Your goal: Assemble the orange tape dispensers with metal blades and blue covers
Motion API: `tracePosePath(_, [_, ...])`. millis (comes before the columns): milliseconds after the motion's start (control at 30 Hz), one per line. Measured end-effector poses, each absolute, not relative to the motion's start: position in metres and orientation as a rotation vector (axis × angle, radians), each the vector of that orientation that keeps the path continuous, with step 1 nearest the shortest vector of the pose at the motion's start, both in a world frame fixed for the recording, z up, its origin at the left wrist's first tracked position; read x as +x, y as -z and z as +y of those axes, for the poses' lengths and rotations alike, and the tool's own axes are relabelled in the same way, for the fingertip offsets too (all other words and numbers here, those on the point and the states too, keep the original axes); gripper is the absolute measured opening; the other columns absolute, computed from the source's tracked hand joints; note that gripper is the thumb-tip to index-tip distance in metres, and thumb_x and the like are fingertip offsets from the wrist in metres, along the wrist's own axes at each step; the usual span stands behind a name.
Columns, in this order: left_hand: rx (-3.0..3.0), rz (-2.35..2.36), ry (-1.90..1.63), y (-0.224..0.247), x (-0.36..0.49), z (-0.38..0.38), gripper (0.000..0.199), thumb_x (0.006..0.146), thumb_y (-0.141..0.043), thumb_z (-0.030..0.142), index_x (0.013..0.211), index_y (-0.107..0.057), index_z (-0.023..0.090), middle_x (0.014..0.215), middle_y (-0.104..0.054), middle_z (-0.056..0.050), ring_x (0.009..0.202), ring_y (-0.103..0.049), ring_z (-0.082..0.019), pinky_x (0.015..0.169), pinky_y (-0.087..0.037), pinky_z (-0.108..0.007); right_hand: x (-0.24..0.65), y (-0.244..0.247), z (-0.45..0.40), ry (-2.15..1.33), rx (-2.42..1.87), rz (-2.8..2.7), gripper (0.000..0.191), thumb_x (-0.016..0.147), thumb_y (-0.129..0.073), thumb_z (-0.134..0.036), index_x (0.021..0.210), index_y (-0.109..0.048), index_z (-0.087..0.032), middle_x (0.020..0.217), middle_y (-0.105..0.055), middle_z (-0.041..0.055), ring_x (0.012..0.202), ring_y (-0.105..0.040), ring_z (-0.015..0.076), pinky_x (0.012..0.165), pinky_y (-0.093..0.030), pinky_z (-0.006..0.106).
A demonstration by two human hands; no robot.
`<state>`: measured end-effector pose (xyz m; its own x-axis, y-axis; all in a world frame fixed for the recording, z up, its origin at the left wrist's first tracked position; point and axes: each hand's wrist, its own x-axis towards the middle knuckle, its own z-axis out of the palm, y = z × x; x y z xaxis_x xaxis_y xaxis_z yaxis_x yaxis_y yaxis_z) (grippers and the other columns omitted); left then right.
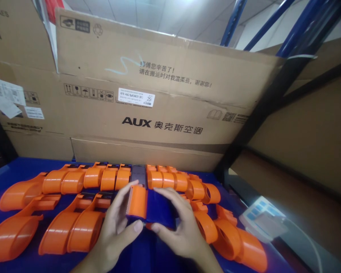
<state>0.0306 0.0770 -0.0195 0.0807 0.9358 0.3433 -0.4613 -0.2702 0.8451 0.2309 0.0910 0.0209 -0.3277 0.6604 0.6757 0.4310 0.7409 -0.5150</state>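
Note:
Between my two hands is an orange and blue plastic piece, apparently a tape dispenser (pixel 138 202), with a toothed edge along its left side. My left hand (pixel 118 222) grips the orange end, thumb at the front and fingers behind. Around the blue part (pixel 160 206) on the right, my right hand (pixel 180 220) is closed, with its thumb along the lower edge. What lies under the piece is hidden. Just behind it a dark flat phone-like object (pixel 138 175) rests on the blue surface.
Rows of orange tape dispensers (pixel 57 231) lie to the left, and more orange dispensers (pixel 226 239) to the right, on a blue tabletop (pixel 142 254). Cardboard sheets (pixel 170 94) stand behind. A white device with blue keys (pixel 263 218) and a dark post (pixel 255 113) are at the right.

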Motion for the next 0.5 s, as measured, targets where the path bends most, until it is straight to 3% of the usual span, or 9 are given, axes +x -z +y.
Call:
tracePosePath(133, [1.105,0.714,-1.564,0.006,0.039,0.072,0.064,0.079,-0.084,0.035,0.138,-0.059,0.031,0.148,-0.063,-0.008,0.139,-0.055,-0.034,0.11,-0.048,-0.037,0.23,-0.014,0.093,0.009,-0.816,-2.017,0.071,0.079,-0.087,-0.037,0.142,-0.057,-0.029,0.125,-0.069,0.0118,0.111,-0.069,0.0328,0.095,-0.057,0.048])
tracePosePath(233, [1.144,0.843,-1.578,0.005,0.039,0.073,0.052,0.081,-0.084,0.034,0.127,-0.061,0.03,0.129,-0.071,-0.005,0.122,-0.067,-0.03,0.103,-0.053,-0.037,0.231,-0.01,0.095,0.184,-0.772,-2.055,0.07,0.08,-0.087,-0.034,0.143,-0.057,-0.031,0.122,-0.069,0.0119,0.108,-0.069,0.0325,0.092,-0.057,0.05])
tracePosePath(333, [1.209,0.899,-1.584,0.01,0.034,0.078,0.045,0.08,-0.085,0.032,0.119,-0.062,0.032,0.117,-0.073,0.0,0.109,-0.071,-0.026,0.096,-0.055,-0.034,0.231,-0.008,0.095,0.255,-0.755,-2.067,0.072,0.08,-0.087,-0.035,0.145,-0.055,-0.032,0.122,-0.068,0.0125,0.106,-0.069,0.0324,0.089,-0.056,0.05])
tracePosePath(500, [1.253,0.889,-1.603,0.014,0.029,0.082,0.043,0.079,-0.086,0.03,0.115,-0.063,0.032,0.114,-0.074,0.001,0.108,-0.072,-0.026,0.094,-0.056,-0.033,0.231,-0.005,0.094,0.291,-0.742,-2.076,0.077,0.081,-0.087,-0.036,0.149,-0.051,-0.033,0.122,-0.066,0.0129,0.106,-0.067,0.0324,0.088,-0.056,0.05])
